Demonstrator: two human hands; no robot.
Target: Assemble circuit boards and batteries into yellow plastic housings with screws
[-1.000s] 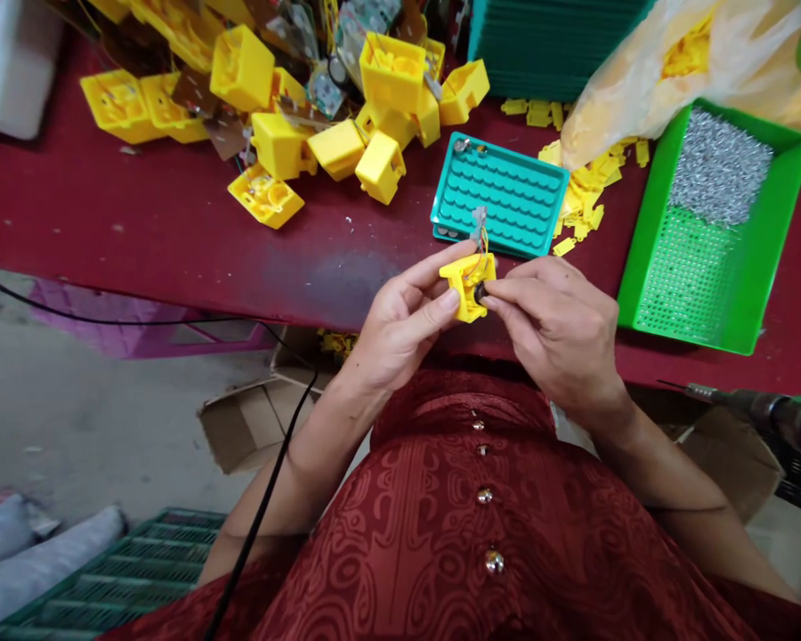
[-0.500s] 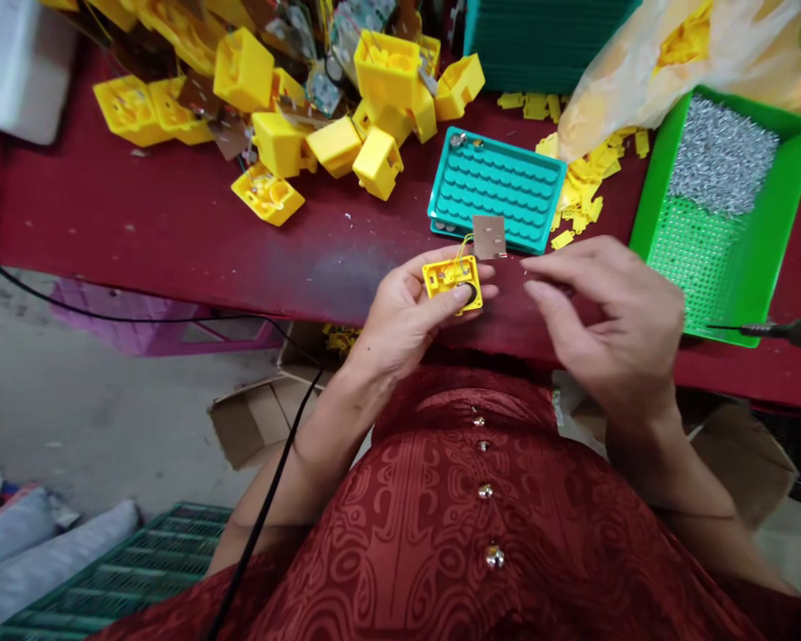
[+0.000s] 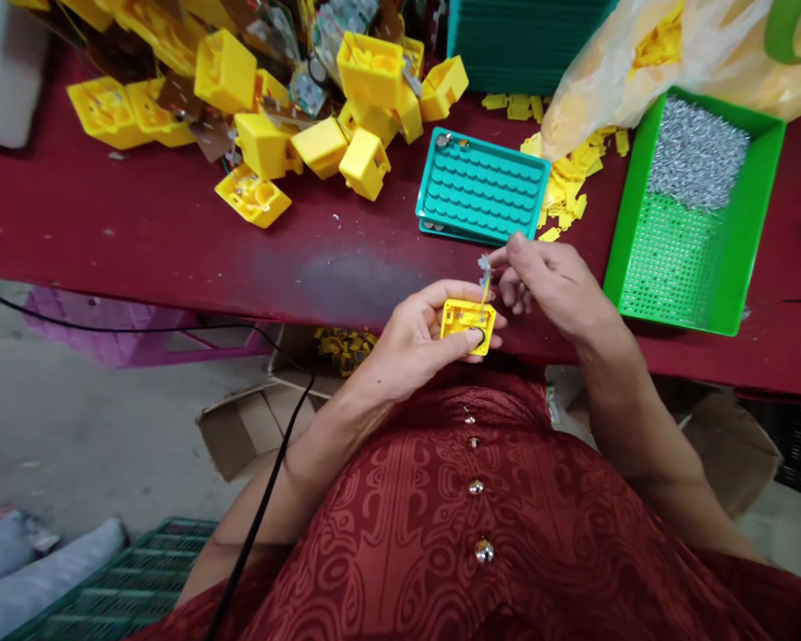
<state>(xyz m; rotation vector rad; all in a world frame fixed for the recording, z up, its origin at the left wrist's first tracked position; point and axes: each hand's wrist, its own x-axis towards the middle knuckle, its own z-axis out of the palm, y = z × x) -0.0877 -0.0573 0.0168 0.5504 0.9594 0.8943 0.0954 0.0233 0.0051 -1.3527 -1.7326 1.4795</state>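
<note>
Left hand (image 3: 427, 334) has a firm grip on a small open yellow box (image 3: 460, 312), thumb pressed on the black round piece (image 3: 479, 332) inside. Box is right at the table's near edge. Right hand (image 3: 557, 289) is just beside it with loosely curled fingers, near the little board (image 3: 484, 265) on the wires, can't tell if it's pinching it. The 2 hands aren't clasped. Teal tray (image 3: 481, 189) sits behind.
</note>
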